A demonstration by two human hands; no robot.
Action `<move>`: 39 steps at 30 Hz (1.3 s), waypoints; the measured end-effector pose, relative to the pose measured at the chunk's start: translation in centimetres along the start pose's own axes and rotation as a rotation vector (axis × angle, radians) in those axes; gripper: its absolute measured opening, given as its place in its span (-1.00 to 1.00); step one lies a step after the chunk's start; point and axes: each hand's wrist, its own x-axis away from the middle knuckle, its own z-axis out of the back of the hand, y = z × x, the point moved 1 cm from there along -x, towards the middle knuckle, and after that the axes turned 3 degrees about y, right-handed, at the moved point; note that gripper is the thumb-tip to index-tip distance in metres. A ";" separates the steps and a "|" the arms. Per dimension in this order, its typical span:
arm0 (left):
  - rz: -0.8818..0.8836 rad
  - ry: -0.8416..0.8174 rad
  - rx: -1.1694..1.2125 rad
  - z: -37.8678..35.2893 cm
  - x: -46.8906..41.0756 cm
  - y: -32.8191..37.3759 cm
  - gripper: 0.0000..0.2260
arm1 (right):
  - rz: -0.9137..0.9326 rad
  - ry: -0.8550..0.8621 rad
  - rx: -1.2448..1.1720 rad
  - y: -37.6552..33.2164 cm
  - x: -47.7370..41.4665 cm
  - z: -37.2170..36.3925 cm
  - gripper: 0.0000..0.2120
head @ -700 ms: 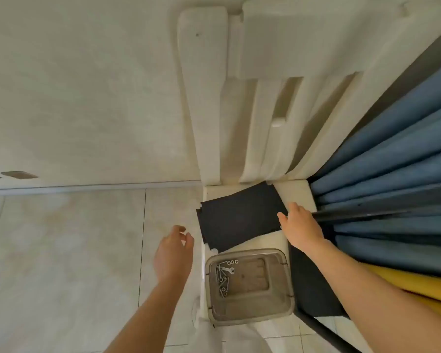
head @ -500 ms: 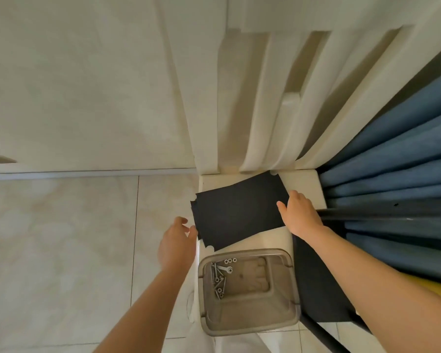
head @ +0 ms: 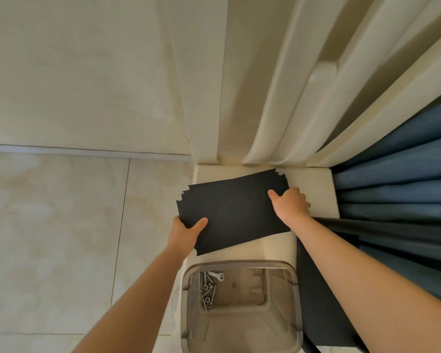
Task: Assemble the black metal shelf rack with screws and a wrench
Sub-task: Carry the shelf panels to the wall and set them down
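The left hand (head: 186,233) and right hand (head: 290,205) each grasp one short end of the panel (head: 234,215), just behind the tub (head: 239,263). It seems thin, stiff, light metal; holding both ends looks safest.

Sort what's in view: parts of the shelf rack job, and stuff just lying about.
Job: black panel, gripped by left hand and right hand; screws and wrench in the clear tub; second black panel; black bar.
Lying about: blue curtain; white foam pieces; floor tiles.
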 end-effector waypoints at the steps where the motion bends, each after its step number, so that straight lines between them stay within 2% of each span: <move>1: 0.006 0.016 0.020 0.0 -0.2 0.0 -0.46 | -0.007 -0.015 0.010 0.0 0.0 -0.2 -0.39; 7: 0.016 0.038 0.041 0.5 -0.8 -0.2 -0.54 | 0.045 0.021 0.091 0.5 0.8 -0.9 -0.35; 13: 0.030 0.036 0.030 1.5 -1.1 -1.0 -0.63 | 0.075 -0.010 -0.112 -0.1 1.6 -1.7 -0.39; 23: 0.033 0.140 0.082 6.7 0.2 -3.0 -0.63 | 0.183 0.007 -0.151 -4.1 5.1 -3.2 -0.43; 30: 0.031 0.253 0.280 14.0 3.6 -4.7 -0.64 | 0.297 -0.014 -0.186 -9.4 11.2 -3.3 -0.43; 35: 0.039 0.327 0.418 20.6 7.9 -5.9 -0.67 | 0.380 -0.058 -0.183 -14.5 17.9 -2.7 -0.30; 39: 0.013 0.426 0.531 26.8 12.1 -7.7 -0.71 | 0.496 -0.146 -0.155 -18.6 24.7 -2.6 -0.47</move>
